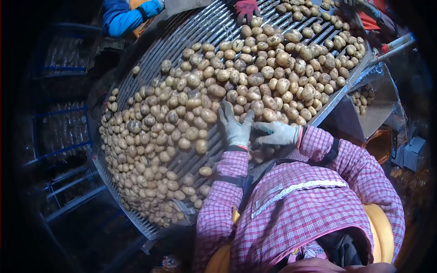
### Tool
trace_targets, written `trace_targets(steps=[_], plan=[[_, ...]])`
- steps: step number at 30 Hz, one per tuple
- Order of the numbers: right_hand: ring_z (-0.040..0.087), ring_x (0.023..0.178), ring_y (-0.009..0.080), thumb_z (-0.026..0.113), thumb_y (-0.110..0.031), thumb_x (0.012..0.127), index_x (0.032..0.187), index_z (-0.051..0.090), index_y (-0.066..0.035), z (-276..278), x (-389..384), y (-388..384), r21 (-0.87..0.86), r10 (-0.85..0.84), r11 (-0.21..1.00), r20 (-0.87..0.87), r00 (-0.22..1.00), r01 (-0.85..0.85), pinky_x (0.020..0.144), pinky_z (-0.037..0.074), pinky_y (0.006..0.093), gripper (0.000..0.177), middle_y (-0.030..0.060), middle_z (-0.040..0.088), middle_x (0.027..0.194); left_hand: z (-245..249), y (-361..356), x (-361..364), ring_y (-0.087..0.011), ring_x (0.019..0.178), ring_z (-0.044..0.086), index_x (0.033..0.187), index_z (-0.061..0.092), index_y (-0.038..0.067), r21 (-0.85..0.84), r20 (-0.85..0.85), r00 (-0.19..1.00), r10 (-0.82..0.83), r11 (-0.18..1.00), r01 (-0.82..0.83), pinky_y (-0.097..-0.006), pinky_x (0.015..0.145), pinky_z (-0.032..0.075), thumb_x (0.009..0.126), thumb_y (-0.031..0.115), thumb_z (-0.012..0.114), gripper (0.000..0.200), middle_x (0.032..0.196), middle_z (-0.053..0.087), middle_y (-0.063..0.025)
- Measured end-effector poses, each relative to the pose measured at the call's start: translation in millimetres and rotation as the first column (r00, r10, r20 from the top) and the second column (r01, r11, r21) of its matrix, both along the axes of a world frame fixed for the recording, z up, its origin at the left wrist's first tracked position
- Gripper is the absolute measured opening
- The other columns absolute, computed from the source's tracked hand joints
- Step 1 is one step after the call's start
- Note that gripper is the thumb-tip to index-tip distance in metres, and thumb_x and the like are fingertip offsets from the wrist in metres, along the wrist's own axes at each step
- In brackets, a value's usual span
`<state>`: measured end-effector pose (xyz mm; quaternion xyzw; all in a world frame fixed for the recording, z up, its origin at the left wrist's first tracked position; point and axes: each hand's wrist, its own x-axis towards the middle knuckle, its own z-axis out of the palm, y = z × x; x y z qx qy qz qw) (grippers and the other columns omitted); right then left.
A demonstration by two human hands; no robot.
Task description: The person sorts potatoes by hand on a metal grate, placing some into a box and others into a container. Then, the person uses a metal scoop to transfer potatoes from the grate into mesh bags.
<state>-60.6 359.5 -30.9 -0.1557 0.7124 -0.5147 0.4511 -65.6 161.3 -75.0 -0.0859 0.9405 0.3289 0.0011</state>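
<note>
Many yellow-brown potatoes (195, 98) cover a slatted metal table (154, 50). My left hand (236, 128), in a pale work glove, rests at the near edge of the potato pile with its fingers spread apart and touching potatoes. Close to its right is my right hand (278, 133), in a similar glove with a dark greenish patch near the fingers. It points left, low over the potatoes by the table's near edge. Its fingertips are partly hidden, and I cannot make out whether it holds anything.
Across the table, a person's blue-gloved hand (151, 8), a red-gloved hand (246, 9) and another person's dark sleeve (384, 22) show at the top. A box-like chute (378, 107) with potatoes stands at right. Blue-edged racks (61, 113) are at left.
</note>
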Motion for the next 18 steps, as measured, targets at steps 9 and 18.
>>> trace_targets(steps=[9, 18], plan=[[0.065, 0.107, 0.0377, 0.060, -0.053, 0.092, 0.136, 0.051, 0.000, -8.1, -57.1, 42.6, -0.004, -0.060, 0.998, 0.013, 0.998, 0.060, 0.091, 0.051, 0.0434, 0.069, 0.0250, 0.066, 0.119, -14.0, 80.2, -76.3, -0.0463, 0.150, 0.014, 0.153, 0.036, 0.002, -0.001, -0.041, 0.999, 0.012, 1.000, -0.012, -0.0524, 0.121, 0.022, 0.087, 0.052, 0.071, 0.090, 0.162, 0.006, -0.0310], [0.067, 0.089, 0.0128, 0.067, -0.035, 0.093, 0.133, 0.060, -0.008, -35.1, -138.7, 141.8, -0.162, -0.375, 0.913, 0.019, 0.927, 0.373, 0.073, 0.055, 0.0285, 0.048, 0.0084, 0.072, 0.105, -3.9, 192.5, -194.1, -0.0397, 0.147, 0.029, 0.150, 0.041, 0.004, 0.188, 0.072, 0.993, -0.097, 0.979, 0.082, -0.0522, 0.120, 0.023, 0.084, 0.051, 0.071, 0.086, 0.165, 0.019, -0.0172]])
